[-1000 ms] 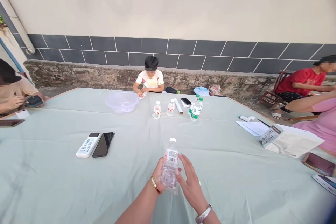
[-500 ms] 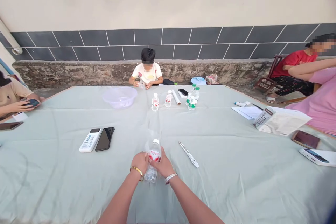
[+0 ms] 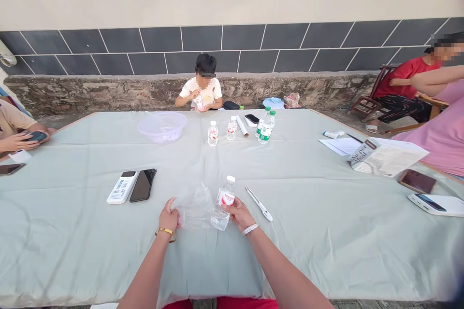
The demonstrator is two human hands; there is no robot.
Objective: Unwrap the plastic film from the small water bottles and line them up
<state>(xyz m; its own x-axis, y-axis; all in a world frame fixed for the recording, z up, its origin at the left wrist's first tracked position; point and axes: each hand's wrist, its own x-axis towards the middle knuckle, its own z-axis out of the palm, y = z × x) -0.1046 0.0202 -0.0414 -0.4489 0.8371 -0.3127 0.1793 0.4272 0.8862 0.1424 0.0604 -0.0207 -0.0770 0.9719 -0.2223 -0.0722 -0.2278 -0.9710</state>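
My right hand (image 3: 239, 213) is closed round a small clear water bottle (image 3: 227, 199) with a white cap and a red and white label. The bottle leans a little to the right above the table. My left hand (image 3: 169, 216), a gold bangle at its wrist, has its fingers curled on the left end of a thin sheet of clear plastic film (image 3: 197, 205). That film stretches from my left hand towards the bottle; its exact edges are hard to make out. To the right of my right hand lies a white utility knife (image 3: 258, 204).
A power bank (image 3: 122, 188) and a black phone (image 3: 143, 185) lie to the left. Farther back stand a translucent basin (image 3: 162, 128), two small bottles (image 3: 212, 134), a film roll (image 3: 242, 126) and green-capped bottles (image 3: 267, 128). A white box (image 3: 386, 157) is at right. People sit around the table.
My hands have moved apart, the left to the left with the film, the right to the right with the bottle. The person opposite has raised a hand. The view has tilted down slightly.
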